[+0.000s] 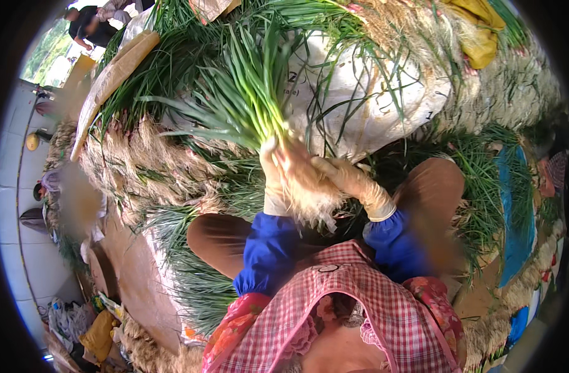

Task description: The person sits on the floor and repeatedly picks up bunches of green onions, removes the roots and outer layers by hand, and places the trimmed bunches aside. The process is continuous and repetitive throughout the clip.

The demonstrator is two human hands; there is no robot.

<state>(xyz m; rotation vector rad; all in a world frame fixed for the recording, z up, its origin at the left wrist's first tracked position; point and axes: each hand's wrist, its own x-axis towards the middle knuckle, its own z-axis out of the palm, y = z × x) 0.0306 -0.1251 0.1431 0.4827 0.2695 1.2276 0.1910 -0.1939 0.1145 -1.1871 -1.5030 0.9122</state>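
A bunch of green onions (259,93) with pale, hairy roots is held up between both gloved hands in front of my body. My left hand (271,175), in a cream rubber glove, wraps the bunch from the left side near its white stems. From the right, my right hand (342,177), gloved alike, has its fingers against the stems and roots; how firmly it grips is hard to see. Behind the bunch lies a white woven sack (359,107) with loose green leaves across it.
Root-heavy piles of green onions (140,168) lie at the left, with more at the upper right. Leafy bunches (200,275) rest beside my folded leg. At the right is a blue sheet (515,219); a yellow bag (482,37) lies at the top. A person (91,28) is at the upper left.
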